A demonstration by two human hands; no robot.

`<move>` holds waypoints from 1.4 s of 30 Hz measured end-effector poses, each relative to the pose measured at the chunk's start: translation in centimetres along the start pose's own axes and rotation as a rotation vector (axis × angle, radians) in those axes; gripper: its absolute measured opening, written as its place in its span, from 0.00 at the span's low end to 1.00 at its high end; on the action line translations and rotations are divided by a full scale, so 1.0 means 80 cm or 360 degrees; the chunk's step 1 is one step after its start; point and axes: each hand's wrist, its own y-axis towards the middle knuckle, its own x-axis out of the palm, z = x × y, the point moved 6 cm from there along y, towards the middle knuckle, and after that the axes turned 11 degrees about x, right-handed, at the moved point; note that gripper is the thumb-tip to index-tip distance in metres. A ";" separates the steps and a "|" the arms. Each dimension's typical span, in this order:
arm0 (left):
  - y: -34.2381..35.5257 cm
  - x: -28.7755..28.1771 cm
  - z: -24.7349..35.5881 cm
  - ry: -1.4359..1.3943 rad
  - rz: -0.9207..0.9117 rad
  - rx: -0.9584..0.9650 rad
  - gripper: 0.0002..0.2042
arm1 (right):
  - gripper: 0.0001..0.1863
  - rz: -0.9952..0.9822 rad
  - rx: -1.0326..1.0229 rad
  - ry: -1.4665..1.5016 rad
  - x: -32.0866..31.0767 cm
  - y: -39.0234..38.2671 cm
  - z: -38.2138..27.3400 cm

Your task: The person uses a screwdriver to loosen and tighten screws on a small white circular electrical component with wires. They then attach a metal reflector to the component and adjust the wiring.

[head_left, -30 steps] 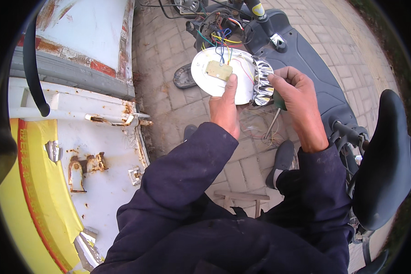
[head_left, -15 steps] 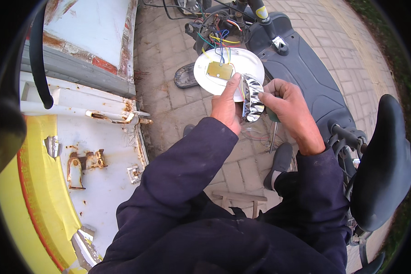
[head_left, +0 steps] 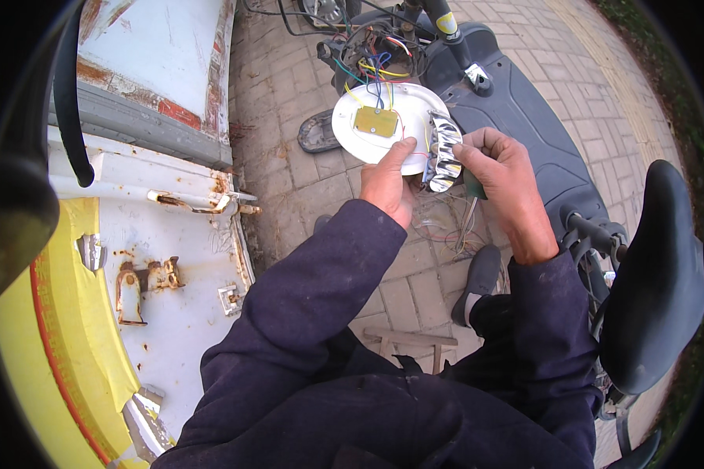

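My left hand (head_left: 387,187) grips the near edge of a round white plate (head_left: 416,102), thumb on top and fingers underneath. A small yellowish board (head_left: 375,123) sits on the plate, with blue, yellow and red wires joined around it. At the plate's right edge stands a crinkled, shiny silver curved piece (head_left: 446,152). My right hand (head_left: 502,176) pinches its right side between thumb and forefinger. Tucked in that same hand is a screwdriver (head_left: 475,187) with a dark green handle, its metal shaft pointing down. The fingertips under the plate are hidden.
A dark electric scooter (head_left: 516,102) stands ahead and right, its bundle of loose wires (head_left: 379,59) exposed. Its black seat (head_left: 653,281) is at the right. A rusty white metal panel (head_left: 188,313) fills the left. On the paving lie a slipper (head_left: 318,129) and thin wires (head_left: 454,227).
The silver piece has shifted up and to the right and turned slightly, showing more of the plate. My right hand has moved slightly with it. My left hand stays nearly still.
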 end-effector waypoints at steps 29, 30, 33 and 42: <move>-0.019 0.019 0.004 0.0594 -0.0162 0.0276 0.27 | 0.11 0.0113 0.0101 0.0248 -0.024 0.020 -0.002; -0.019 0.018 0.003 0.0588 -0.0154 0.0253 0.27 | 0.11 0.0121 0.0092 0.0222 -0.025 0.021 -0.001; -0.020 0.019 0.001 0.0605 -0.0177 0.0259 0.27 | 0.11 0.0147 0.0082 0.0187 -0.027 0.025 0.003; -0.026 0.025 0.003 0.0624 -0.0323 0.0174 0.29 | 0.09 0.0129 0.0098 0.0318 -0.022 0.022 -0.003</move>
